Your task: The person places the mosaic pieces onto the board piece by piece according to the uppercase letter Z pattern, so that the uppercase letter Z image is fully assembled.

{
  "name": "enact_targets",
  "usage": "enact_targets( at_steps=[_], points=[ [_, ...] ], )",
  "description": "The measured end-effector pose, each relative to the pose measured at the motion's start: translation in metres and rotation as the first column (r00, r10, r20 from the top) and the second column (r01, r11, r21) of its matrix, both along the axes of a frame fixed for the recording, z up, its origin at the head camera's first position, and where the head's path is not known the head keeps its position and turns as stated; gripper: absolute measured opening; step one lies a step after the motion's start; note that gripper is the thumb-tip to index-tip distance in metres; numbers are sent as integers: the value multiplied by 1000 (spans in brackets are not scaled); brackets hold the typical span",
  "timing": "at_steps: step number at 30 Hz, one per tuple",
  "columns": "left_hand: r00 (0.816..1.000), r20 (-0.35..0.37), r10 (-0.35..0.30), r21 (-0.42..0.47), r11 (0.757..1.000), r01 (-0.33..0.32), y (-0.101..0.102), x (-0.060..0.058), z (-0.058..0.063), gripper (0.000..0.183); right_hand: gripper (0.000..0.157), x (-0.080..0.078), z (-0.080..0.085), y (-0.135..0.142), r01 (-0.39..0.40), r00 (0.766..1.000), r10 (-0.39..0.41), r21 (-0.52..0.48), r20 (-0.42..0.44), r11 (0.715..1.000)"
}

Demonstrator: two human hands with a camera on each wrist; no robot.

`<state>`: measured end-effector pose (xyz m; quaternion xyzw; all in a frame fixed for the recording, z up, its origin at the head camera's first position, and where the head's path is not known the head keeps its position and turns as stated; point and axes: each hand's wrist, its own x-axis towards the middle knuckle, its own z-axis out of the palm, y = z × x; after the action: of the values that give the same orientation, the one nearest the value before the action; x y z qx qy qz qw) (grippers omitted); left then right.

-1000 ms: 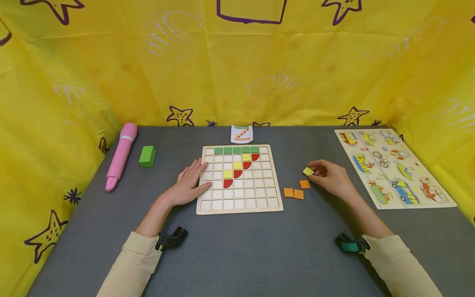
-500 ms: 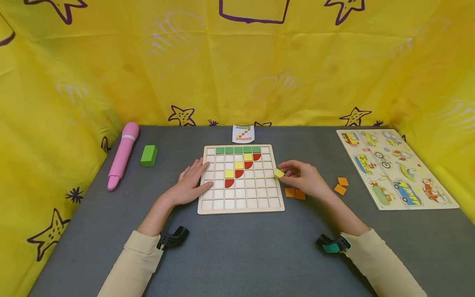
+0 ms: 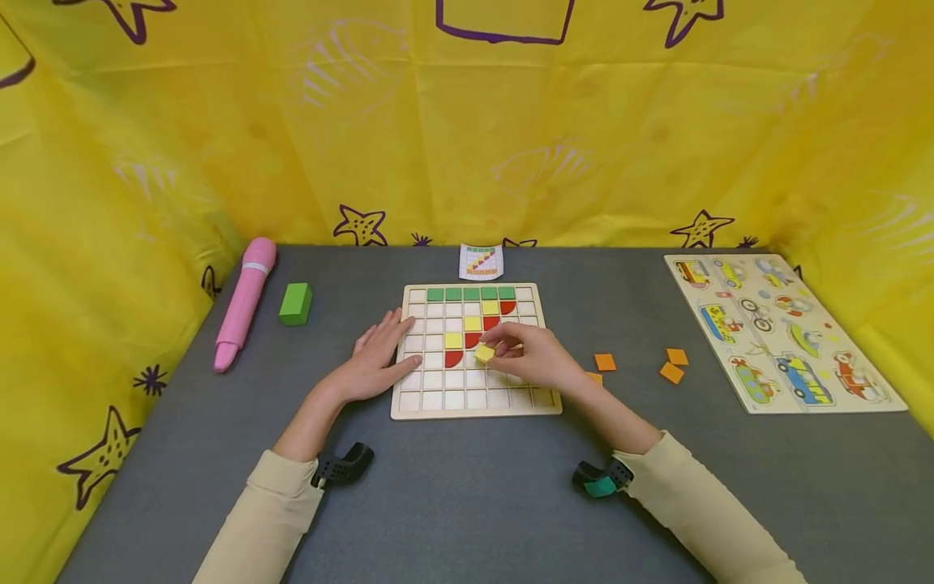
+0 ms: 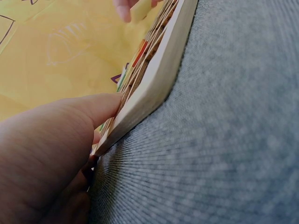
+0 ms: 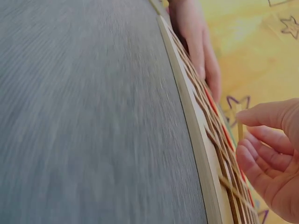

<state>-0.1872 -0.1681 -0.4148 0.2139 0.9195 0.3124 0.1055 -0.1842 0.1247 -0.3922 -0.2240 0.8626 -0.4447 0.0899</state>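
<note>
A wooden grid board (image 3: 474, 416) lies on the grey table. My left hand (image 3: 375, 361) rests on its left edge, fingers extended and thumb over the rim; the left wrist view shows the thumb (image 4: 100, 106) against the edge. Over the middle of the grid, my right hand (image 3: 531, 354) pinches a yellow square tile (image 3: 484, 354) between thumb and fingers. The right wrist view shows this tile (image 5: 240, 130) edge-on, above the board. In the grid sit a row of green tiles (image 3: 470, 294) and a diagonal of yellow tiles (image 3: 453, 341) with red quarter-circle tiles (image 3: 453, 358).
Orange tiles (image 3: 605, 362) lie right of the board, one partly under my right forearm; two more orange tiles (image 3: 676, 357) lie farther right. A picture puzzle board (image 3: 759, 389) is at the right. Behind the grid stands a pattern card (image 3: 481, 262). Leftward are a green block (image 3: 295, 304) and pink microphone-shaped toy (image 3: 244, 304).
My right hand has carried the yellow tile leftward, from beside the orange tiles to over the grid. The left hand has stayed on the board's edge.
</note>
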Motion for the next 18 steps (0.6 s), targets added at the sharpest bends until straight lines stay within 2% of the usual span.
enact_targets(
  at_steps=[8, 15, 18],
  points=[
    [1000, 4, 6, -4, 1000, -6, -1, 0, -1, 72, 22, -1, -1, -37, -94, 993, 94, 4, -70, 996],
    [1000, 0, 0, 8, 1000, 0, -2, 0, -1, 73, 16, -4, -1, -60, -135, 971, 154, 116, -182, 984],
    [1000, 13, -9, 19, 1000, 9, -4, -1, -1, 74, 14, -4, 0, -65, -137, 970, 162, 140, -183, 981]
  ],
)
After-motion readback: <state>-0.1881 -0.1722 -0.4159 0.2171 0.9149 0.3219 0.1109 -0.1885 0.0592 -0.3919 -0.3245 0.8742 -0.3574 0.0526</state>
